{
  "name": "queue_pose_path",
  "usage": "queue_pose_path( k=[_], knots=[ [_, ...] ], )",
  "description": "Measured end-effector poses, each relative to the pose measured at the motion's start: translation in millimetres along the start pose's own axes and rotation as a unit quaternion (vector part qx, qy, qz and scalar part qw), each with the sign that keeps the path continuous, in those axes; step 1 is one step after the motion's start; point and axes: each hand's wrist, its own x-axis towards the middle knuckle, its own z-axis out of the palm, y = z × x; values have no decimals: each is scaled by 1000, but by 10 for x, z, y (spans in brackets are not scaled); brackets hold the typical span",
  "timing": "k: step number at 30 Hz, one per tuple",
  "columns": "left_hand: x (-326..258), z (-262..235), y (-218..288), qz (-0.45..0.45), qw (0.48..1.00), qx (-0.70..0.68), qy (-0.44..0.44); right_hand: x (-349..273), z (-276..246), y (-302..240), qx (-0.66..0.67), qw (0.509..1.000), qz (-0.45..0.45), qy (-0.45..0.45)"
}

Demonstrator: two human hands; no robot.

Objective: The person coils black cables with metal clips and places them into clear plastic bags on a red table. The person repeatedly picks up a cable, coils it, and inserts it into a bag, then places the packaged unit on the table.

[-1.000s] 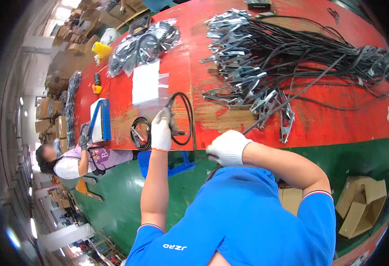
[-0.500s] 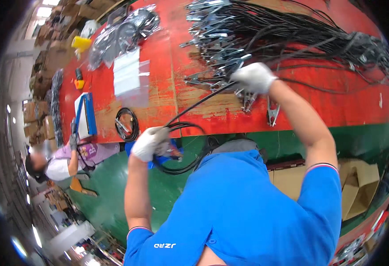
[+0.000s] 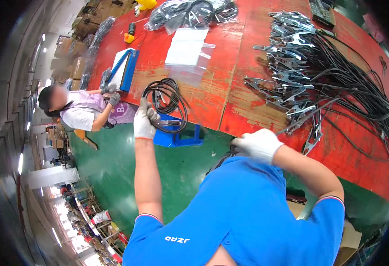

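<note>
My left hand (image 3: 145,120), in a white glove, is closed around a coiled black cable (image 3: 182,114) at the table's near edge. A metal clamp (image 3: 171,123) shows beside its fingers. The held loops overlap another coil lying on the red table, so the two are hard to tell apart. My right hand (image 3: 260,144), also gloved, hovers by the table edge in front of my body. Motion smears its fingers, and I cannot make out anything in them. Beyond it lies a heap of metal spring clamps (image 3: 292,66) with black cables (image 3: 349,71) trailing right.
White sheets (image 3: 186,48) and clear plastic bags lie on the red table (image 3: 154,57). Bagged cables (image 3: 194,15) are behind them. A blue-framed tray (image 3: 127,71) stands left, near a co-worker (image 3: 88,106) with gloved hands. A blue stool (image 3: 176,138) stands below the edge.
The view has swung left. My left hand has carried its coil over to the one on the table. My right hand has left the clamp heap and come back toward my body.
</note>
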Motion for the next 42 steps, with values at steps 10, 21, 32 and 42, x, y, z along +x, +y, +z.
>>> queue_pose_path(
  k=[10, 21, 32, 42],
  knots=[
    [-308, 1340, -796, -6, 925, 343, -160, 410, -296, -101, -3, 985, -42, 166],
    [-598, 1161, -532, -186, 963, 143, -131, -236, -118, 2034, -63, 975, 163, 135],
    [-375, 567, -339, -17, 994, 106, 12, -264, -104, 591, -160, 984, 25, -77],
    [-954, 1084, -1054, -66, 935, 311, -157, 971, 30, -5, -21, 966, -223, 130]
  ],
)
